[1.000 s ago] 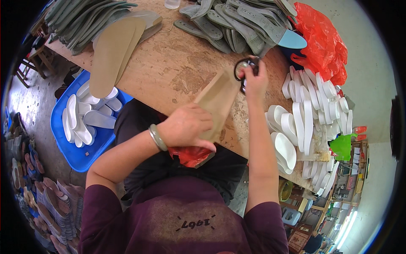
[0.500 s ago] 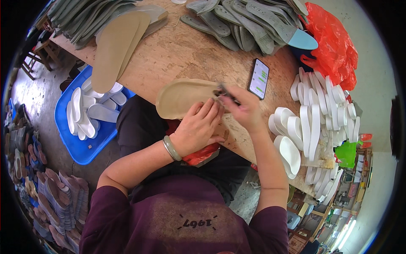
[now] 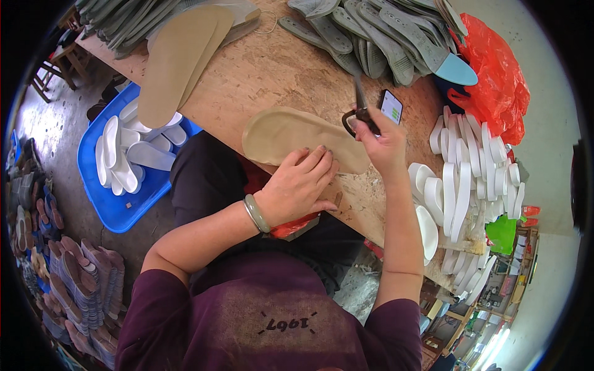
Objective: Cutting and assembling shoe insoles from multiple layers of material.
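Observation:
A tan insole-shaped piece (image 3: 278,136) with a raised rim lies at the near edge of the wooden table. My left hand (image 3: 300,185) rests on its near side, fingers stretched flat over the surface and thumb apart. A grey-green bangle circles that wrist. To the right of the piece, my right hand (image 3: 385,139) is closed around the dark handles of a pair of scissors (image 3: 361,102). Their blades point away from me, raised clear of the tan piece. Behind the right hand lies a phone (image 3: 391,106) with a lit screen, partly covered.
Flat tan insole sheets (image 3: 173,68) lie at the left, beside grey stacked insoles (image 3: 124,25). More grey insoles (image 3: 371,37) and a red plastic bag (image 3: 495,80) stand at the back right. White sole pieces (image 3: 455,191) crowd the right edge. A blue tray (image 3: 124,216) sits lower left.
My right hand has lifted the scissors away from the tan piece, to the right, blades now pointing away. The left hand stays on the piece. The whole view has shifted slightly.

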{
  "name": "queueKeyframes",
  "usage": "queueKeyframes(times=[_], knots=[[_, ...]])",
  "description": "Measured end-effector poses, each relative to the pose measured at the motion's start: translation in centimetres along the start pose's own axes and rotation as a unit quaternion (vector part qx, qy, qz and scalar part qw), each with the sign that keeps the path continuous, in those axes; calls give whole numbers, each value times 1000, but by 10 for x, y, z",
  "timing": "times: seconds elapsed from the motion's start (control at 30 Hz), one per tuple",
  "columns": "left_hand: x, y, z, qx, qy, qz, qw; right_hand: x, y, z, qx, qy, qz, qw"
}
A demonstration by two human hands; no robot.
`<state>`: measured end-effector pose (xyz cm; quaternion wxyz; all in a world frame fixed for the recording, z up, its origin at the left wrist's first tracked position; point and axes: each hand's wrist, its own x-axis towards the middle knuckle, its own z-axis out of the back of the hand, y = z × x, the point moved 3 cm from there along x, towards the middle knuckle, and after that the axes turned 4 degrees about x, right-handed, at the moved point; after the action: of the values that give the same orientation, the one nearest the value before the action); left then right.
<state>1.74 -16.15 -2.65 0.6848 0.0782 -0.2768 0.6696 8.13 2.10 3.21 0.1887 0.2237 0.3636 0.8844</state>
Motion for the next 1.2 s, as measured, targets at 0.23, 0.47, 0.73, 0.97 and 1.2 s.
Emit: queueKeyframes(times=[0.23, 0.47, 0.73, 0.97, 1.2], knots=[[1, 0, 3, 1, 14, -3, 1000, 20, 37, -61, -64, 56, 208, 974], [-2, 2, 0, 6, -12, 6, 1000, 39, 25, -48, 152, 138, -113, 972], [1, 2, 2, 1, -1, -7, 1000, 30, 39, -56, -104, 90, 184, 973], [-1, 0, 2, 22, -9, -25, 999, 9, 29, -52, -58, 59, 169, 982], [-2, 1, -2, 30, 16, -24, 999, 56, 52, -91, -125, 163, 230, 951]])
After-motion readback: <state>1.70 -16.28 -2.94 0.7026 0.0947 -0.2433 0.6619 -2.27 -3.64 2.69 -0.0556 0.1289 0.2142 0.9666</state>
